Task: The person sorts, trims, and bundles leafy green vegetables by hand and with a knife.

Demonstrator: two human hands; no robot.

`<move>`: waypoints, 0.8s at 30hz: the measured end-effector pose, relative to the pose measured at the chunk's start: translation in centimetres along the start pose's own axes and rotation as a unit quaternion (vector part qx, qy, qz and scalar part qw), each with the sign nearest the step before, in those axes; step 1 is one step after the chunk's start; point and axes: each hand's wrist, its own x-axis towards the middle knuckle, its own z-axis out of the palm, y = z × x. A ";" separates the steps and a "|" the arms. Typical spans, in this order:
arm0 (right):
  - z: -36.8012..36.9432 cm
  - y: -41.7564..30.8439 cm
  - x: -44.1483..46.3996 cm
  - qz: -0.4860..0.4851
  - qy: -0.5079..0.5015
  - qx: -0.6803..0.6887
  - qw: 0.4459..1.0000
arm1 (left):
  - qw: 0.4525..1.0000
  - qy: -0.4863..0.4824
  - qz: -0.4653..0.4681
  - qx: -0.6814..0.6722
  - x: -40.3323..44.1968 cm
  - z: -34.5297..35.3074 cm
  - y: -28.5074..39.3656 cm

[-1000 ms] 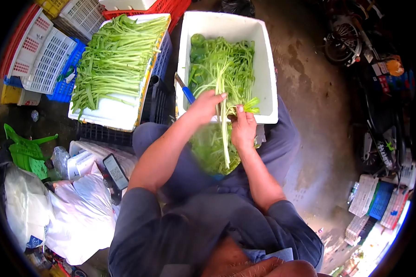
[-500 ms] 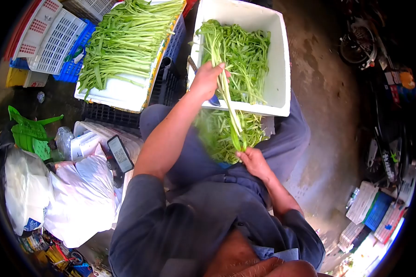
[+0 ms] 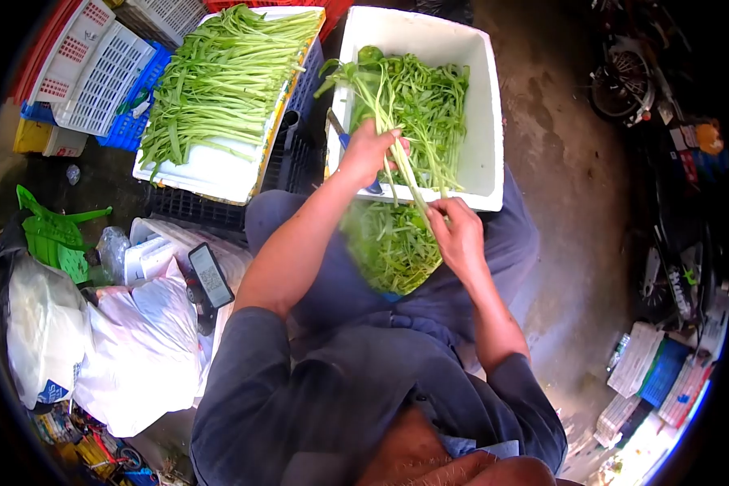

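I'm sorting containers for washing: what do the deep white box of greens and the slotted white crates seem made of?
The deep white box looks like matte polystyrene foam: thick walls, rounded rim. The slotted white crates are probably moulded plastic, given their thin, regular grid; finish unclear.

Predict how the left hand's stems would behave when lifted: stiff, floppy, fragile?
The stems seem fairly stiff, running nearly straight between left hand and right hand. Their leafy tops, bending sideways, would likely flop. Thin, they might snap.

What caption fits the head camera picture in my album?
Left hand grips green stalks, right hand at their ends, by a white box.
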 end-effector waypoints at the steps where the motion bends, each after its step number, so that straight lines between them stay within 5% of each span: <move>1: 1.1 0.2 1.3 -0.049 0.027 -0.035 0.998 | 1.000 -0.011 0.020 0.018 0.3 -0.2 -0.9; 5: 5.7 1.0 5.7 -0.138 0.083 -0.150 0.976 | 0.991 0.064 0.060 0.102 3.0 -1.6 -5.5; 8: 6.3 0.4 6.9 -0.073 0.011 -0.218 0.973 | 0.999 -0.003 0.051 -0.004 0.6 -0.4 -2.6; 9: 6.7 1.1 7.0 -0.066 0.017 -0.207 0.976 | 0.997 0.057 0.051 0.004 3.4 -1.8 -6.0; 13: 6.6 2.0 6.8 -0.082 0.065 -0.150 0.983 | 0.999 0.019 0.030 0.017 1.8 -0.6 -3.1; 19: 6.7 4.3 5.1 0.080 0.114 0.047 0.989 | 0.997 0.017 0.053 -0.047 0.5 -0.3 -0.8; 22: 5.8 6.1 4.7 0.139 0.000 0.057 0.989 | 0.994 -0.004 0.086 -0.072 1.0 -1.1 -0.2; 24: 5.6 7.7 4.0 0.133 -0.052 0.211 0.967 | 0.988 -0.070 0.046 -0.128 1.1 -2.0 -0.3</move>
